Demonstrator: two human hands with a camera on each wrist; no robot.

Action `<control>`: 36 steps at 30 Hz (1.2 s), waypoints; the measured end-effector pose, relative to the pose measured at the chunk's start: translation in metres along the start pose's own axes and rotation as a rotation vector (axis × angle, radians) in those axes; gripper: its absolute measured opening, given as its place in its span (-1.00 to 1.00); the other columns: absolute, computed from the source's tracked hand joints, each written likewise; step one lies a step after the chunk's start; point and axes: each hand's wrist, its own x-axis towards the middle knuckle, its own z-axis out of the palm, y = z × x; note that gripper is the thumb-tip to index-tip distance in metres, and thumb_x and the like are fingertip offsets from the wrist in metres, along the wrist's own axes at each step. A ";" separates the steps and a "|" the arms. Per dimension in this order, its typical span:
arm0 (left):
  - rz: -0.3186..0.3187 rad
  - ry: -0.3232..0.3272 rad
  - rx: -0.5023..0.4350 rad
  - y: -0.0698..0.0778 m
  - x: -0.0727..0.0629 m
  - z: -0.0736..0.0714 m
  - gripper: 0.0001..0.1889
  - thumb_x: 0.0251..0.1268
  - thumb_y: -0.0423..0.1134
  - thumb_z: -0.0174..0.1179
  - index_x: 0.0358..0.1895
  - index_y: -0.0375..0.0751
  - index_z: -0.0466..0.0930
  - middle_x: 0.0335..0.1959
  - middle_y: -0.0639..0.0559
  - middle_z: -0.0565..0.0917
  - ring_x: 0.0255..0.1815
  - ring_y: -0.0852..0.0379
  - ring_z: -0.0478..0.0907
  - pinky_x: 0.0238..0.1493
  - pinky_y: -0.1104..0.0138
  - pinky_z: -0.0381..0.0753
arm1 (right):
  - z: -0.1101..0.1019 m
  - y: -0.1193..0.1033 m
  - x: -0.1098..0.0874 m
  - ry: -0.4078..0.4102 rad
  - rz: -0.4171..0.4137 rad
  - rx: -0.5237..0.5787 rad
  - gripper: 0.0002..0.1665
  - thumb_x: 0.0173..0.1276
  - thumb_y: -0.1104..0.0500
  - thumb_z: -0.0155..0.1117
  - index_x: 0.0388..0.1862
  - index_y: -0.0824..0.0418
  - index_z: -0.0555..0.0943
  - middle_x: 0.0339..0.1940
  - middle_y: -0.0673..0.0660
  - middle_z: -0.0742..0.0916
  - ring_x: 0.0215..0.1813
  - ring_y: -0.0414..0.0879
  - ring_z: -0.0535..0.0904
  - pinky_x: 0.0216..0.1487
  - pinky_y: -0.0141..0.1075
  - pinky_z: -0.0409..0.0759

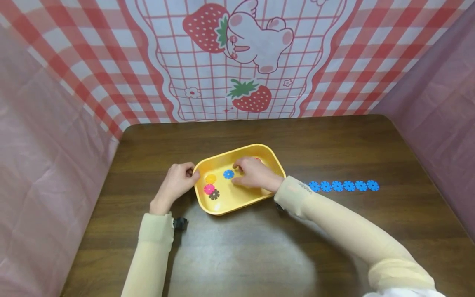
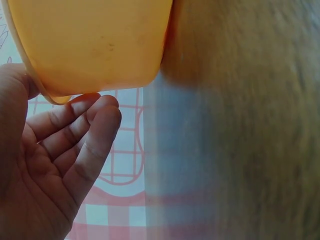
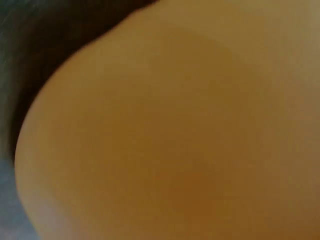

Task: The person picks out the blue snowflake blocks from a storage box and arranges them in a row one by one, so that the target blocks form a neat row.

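A yellow plastic basin [image 1: 256, 201] sits on the table, turned at a slant. My left hand [image 1: 177, 181] grips its left rim, thumb over the edge and fingers outside; the left wrist view shows the thumb and fingers [image 2: 87, 127] at the basin's wall [image 2: 100, 45]. Over the basin's right half reaches my right hand [image 1: 256, 172], its thumb and forefinger parted beside a blue snowflake disc [image 1: 228, 174] lying inside. Yellow [image 1: 210, 178], pink [image 1: 209, 189] and dark brown [image 1: 214, 194] discs lie at the basin's left end. A red piece [image 1: 258, 159] shows partly behind the right hand.
Right of the basin, several blue snowflake discs [image 1: 349, 186] lie in a straight row on the brown wooden table [image 1: 259, 255]; the right sleeve [image 1: 334, 214] passes close to the row's left end. A checked cloth [image 1: 111, 62] hangs behind the table. The basin's wall [image 3: 165, 125] fills most of the right wrist view.
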 end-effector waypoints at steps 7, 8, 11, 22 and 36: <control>0.000 -0.004 -0.004 0.000 0.000 0.000 -0.88 0.20 -0.31 0.19 -0.48 -0.20 0.56 -0.66 0.04 0.46 -0.62 0.11 0.37 -0.53 0.31 0.33 | 0.012 -0.010 0.005 0.021 0.042 -0.008 -0.41 0.26 0.01 0.43 0.13 0.37 0.61 -0.11 0.20 0.69 -0.08 0.02 0.57 0.08 -0.12 0.53; 0.001 -0.004 -0.003 0.000 0.000 0.000 -0.88 0.20 -0.31 0.19 -0.48 -0.21 0.56 -0.66 0.04 0.46 -0.62 0.10 0.37 -0.53 0.31 0.32 | 0.013 -0.011 0.006 0.027 0.043 -0.013 -0.42 0.26 0.01 0.43 0.12 0.37 0.61 -0.09 0.21 0.70 -0.07 0.04 0.59 0.08 -0.11 0.54; 0.001 -0.008 0.000 0.001 0.000 0.000 -0.88 0.20 -0.30 0.19 -0.48 -0.21 0.55 -0.66 0.03 0.46 -0.62 0.10 0.37 -0.52 0.30 0.33 | 0.017 -0.012 0.008 0.041 0.054 -0.032 -0.44 0.26 -0.01 0.43 0.08 0.34 0.63 -0.06 0.21 0.71 -0.03 0.06 0.62 0.08 -0.11 0.55; -0.026 -0.026 -0.005 0.001 -0.001 -0.001 -0.88 0.22 -0.29 0.19 -0.46 -0.22 0.56 -0.65 0.02 0.46 -0.61 0.08 0.37 -0.52 0.29 0.33 | 0.022 -0.013 0.017 0.085 0.063 -0.090 -0.68 0.21 -0.02 0.47 -0.40 0.17 0.59 -0.51 0.03 0.59 -0.42 -0.07 0.49 -0.39 -0.23 0.44; -0.042 -0.028 -0.010 0.002 0.000 -0.001 -0.91 0.20 -0.31 0.20 -0.40 -0.25 0.61 -0.62 0.01 0.51 -0.60 0.10 0.40 -0.52 0.30 0.36 | 0.021 -0.013 0.022 0.081 0.088 -0.093 -0.65 0.23 0.01 0.43 -0.61 0.12 0.52 -0.61 0.03 0.58 -0.54 -0.09 0.46 -0.49 -0.27 0.42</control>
